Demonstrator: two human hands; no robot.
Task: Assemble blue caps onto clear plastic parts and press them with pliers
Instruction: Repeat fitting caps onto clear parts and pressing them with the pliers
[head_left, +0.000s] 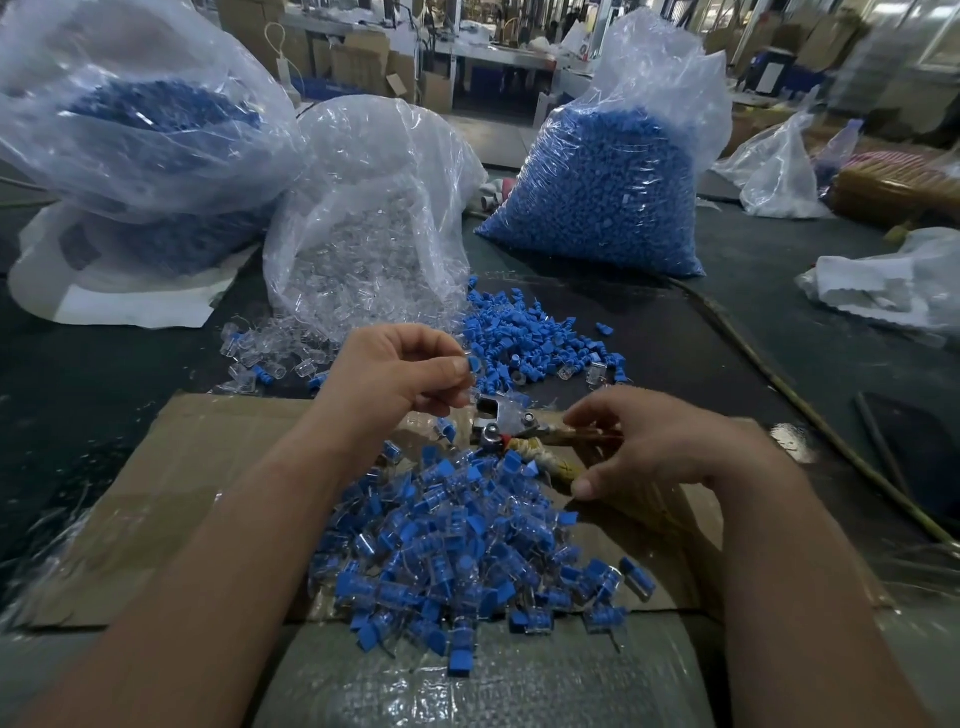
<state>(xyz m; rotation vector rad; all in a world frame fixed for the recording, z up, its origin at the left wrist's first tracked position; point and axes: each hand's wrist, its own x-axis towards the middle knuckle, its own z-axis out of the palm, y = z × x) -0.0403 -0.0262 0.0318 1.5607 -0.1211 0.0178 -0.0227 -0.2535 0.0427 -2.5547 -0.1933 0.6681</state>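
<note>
A dark desk (727, 322) in a cluttered workshop carries flattened cardboard (218, 467) and crinkled, glossy bags: a bag of blue caps (602, 192) and a bag of clear plastic parts (363, 234). The left grip (400, 369) pinches a small blue cap (473, 364) just above the metal pliers (493, 421); the right grip (665, 447) curls round their wrapped handles. Capped pieces (457, 545) lie heaped on the cardboard

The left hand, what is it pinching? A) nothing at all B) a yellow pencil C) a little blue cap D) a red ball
C: the left hand pinches a blue cap between its fingertips, just above the pliers.
</note>
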